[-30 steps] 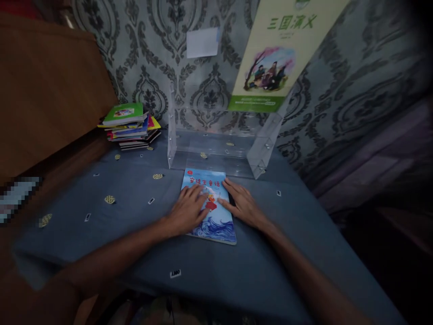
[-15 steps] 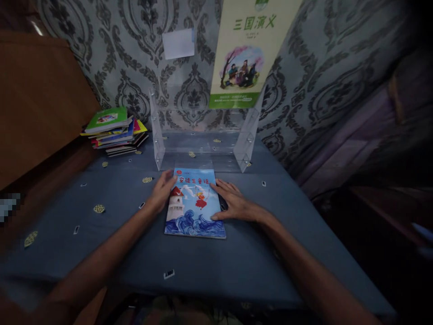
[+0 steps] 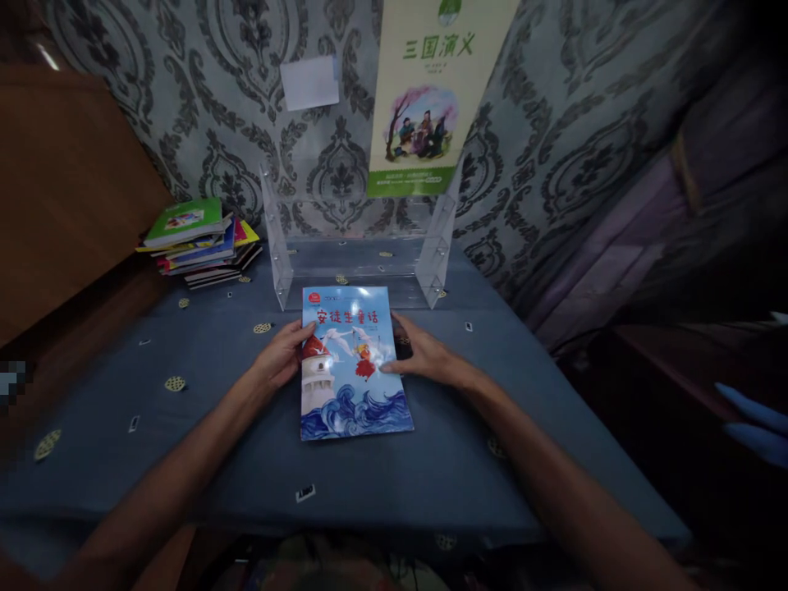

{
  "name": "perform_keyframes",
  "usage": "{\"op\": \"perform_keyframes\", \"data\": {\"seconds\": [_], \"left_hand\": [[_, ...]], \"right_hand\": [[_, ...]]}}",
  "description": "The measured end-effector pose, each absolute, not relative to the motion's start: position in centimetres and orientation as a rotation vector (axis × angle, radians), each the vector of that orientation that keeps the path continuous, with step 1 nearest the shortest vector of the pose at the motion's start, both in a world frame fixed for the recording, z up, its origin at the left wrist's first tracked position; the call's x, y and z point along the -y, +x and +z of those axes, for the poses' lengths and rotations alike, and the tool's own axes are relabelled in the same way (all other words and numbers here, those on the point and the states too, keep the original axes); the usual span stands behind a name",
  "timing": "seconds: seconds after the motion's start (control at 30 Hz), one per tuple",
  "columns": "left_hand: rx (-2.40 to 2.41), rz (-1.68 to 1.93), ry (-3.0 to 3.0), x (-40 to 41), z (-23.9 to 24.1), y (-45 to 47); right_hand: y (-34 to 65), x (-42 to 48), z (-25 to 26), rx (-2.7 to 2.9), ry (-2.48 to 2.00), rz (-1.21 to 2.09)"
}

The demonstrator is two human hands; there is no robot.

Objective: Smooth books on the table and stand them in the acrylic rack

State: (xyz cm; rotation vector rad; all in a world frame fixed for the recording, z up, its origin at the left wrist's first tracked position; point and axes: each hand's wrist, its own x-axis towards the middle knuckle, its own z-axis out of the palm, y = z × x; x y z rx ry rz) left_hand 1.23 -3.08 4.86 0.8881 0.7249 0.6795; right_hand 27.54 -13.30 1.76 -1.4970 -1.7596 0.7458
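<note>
A blue picture-covered book (image 3: 354, 361) with red title characters, a white lighthouse and waves is held between my two hands, its top end raised off the table. My left hand (image 3: 284, 351) grips its left edge, thumb on the cover and fingers behind. On the other side, my right hand (image 3: 424, 351) holds the right edge with the thumb on the cover; its other fingers are partly hidden behind the book. Just beyond the book stands a clear acrylic rack (image 3: 280, 246), with a tall green and cream book (image 3: 424, 107) on its upper right part.
At the back left lies a stack of books (image 3: 190, 246), a green one on top. A patterned blue-grey cloth (image 3: 215, 427) covers the table. A white card (image 3: 309, 82) is on the wallpapered wall. A wooden panel (image 3: 67, 180) stands left, and a purple curtain (image 3: 609, 238) hangs right.
The book's top end has come up off the table, tilting toward me. My hands have closed around its side edges. The whole view has shifted slightly.
</note>
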Motion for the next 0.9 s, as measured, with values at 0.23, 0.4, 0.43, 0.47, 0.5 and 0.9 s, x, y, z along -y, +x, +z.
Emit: {"op": "perform_keyframes", "data": {"seconds": [0.23,0.4,0.43,0.47,0.5,0.9], "left_hand": [[-0.574,0.825,1.048,3.5,8.1,1.6],[-0.431,0.876,1.424,3.5,12.2,1.2],[-0.398,0.821,1.564,3.5,12.8,1.0],[-0.358,0.742,1.719,3.5,13.2,0.8],[-0.312,0.648,1.873,3.5,13.2,0.6],[-0.101,0.239,2.428,4.3,5.1,-1.3]], "right_hand": [[26.7,14.1,4.5,1.336,-1.284,1.144],[26.4,15.0,6.2,1.347,-1.207,0.684],[26.5,15.0,6.2,1.380,-1.207,0.581],[26.7,15.1,6.2,1.420,-1.205,0.499],[26.9,15.0,6.0,1.469,-1.202,0.450],[28.3,15.9,4.0,2.001,-1.508,0.734]]}}
